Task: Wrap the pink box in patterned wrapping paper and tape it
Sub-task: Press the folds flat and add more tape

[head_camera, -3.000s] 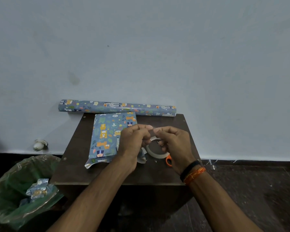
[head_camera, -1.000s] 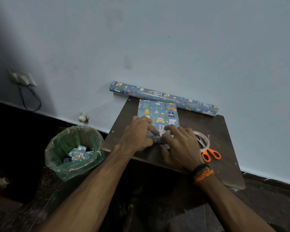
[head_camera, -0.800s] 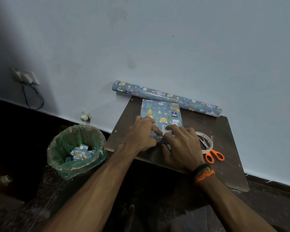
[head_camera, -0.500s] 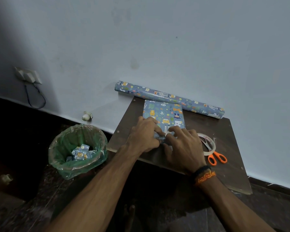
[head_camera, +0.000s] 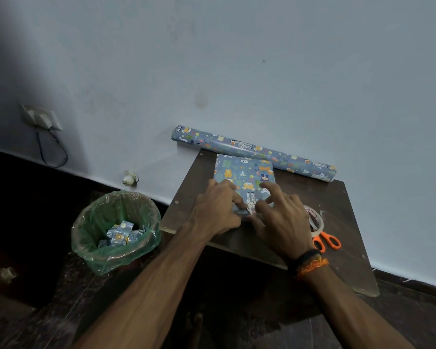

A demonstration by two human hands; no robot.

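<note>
The box, covered in blue animal-patterned wrapping paper (head_camera: 244, 176), lies flat on the dark brown table (head_camera: 342, 197); no pink shows. My left hand (head_camera: 218, 210) sits on the near left end of the box, its fingers curled over the folded paper end. My right hand (head_camera: 280, 217) lies beside it, with spread fingers pressing down on the near end of the box. The fold itself is mostly hidden under both hands. A roll of clear tape (head_camera: 316, 220) lies just right of my right hand.
The roll of matching wrapping paper (head_camera: 252, 149) lies along the wall at the table's back edge. Orange-handled scissors (head_camera: 327, 241) lie by the tape. A bin with a green liner (head_camera: 116, 230) holding paper scraps stands on the floor to the left.
Three seconds ago both hands held tape above the table. Since then they have dropped onto the near end of the box and stayed pressing there, shifting only slightly.
</note>
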